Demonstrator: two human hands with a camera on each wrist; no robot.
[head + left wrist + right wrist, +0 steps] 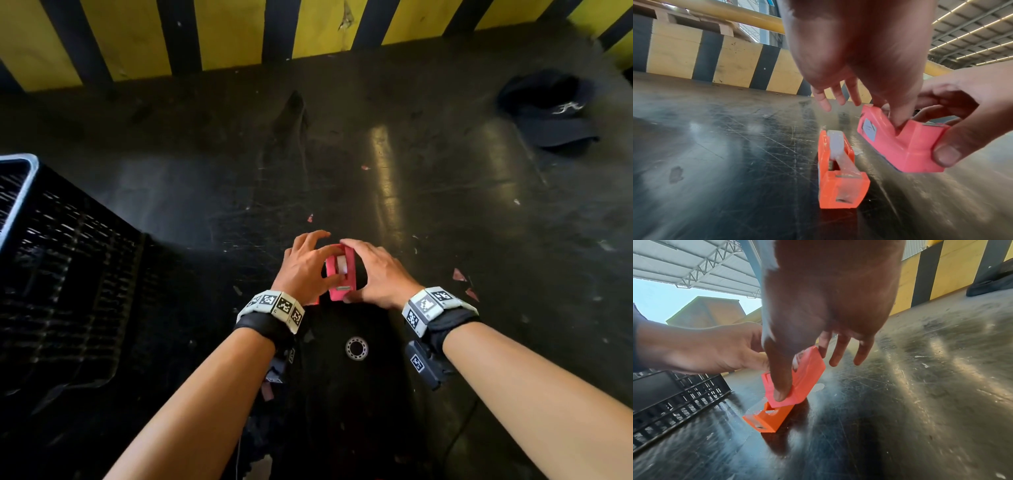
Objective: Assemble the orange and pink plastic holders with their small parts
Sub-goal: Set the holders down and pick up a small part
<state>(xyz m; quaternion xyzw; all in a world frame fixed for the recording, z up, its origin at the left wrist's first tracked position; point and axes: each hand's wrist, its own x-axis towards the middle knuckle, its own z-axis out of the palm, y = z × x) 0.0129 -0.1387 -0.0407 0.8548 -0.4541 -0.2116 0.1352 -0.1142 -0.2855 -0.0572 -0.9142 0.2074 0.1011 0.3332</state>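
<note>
The pink holder [340, 274] is lifted just above the dark floor, with a white roll [341, 263] seated in it. My right hand [363, 270] grips it end to end, the thumb [945, 154] on its near end. My left hand [322, 265] holds its other side, with the thumb [900, 120] pushed down into its notch. The orange holder [838, 178] stands on the floor beside and below it, carrying its own white roll [835, 141]. In the head view the left hand hides nearly all of the orange holder.
A black slatted crate [61, 274] stands at the left. A dark cap [551, 109] lies far right. A metal bearing ring [356, 348] sits between my wrists. Pink shards [459, 275] dot the floor. A yellow-and-black striped barrier [239, 31] closes the far side.
</note>
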